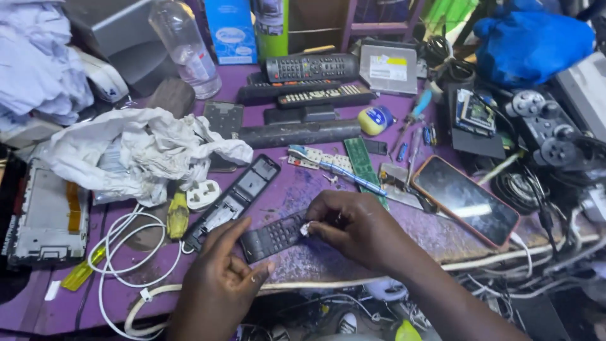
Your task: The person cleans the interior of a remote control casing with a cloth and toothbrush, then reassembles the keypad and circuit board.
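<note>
Near the front edge of the purple bench [328, 252], the left hand [221, 284] holds a dark remote keypad panel [273, 237] from below, with the fingers closed around its near end. The right hand [360, 230] comes from the right side and pinches a small white piece [305, 230] between thumb and fingers, touching it to the far end of the panel. Just beside the panel, toward the left, lies an open black remote shell [237, 199]. A white plug [203, 194] and a crumpled white cloth [139, 151] lie further left. A toothbrush [334, 169] and a green circuit board [363, 164] lie behind the hands. A phone with an orange case [467, 201] lies near the right edge. Several remote controls [312, 79] are stacked at the back edge.
</note>
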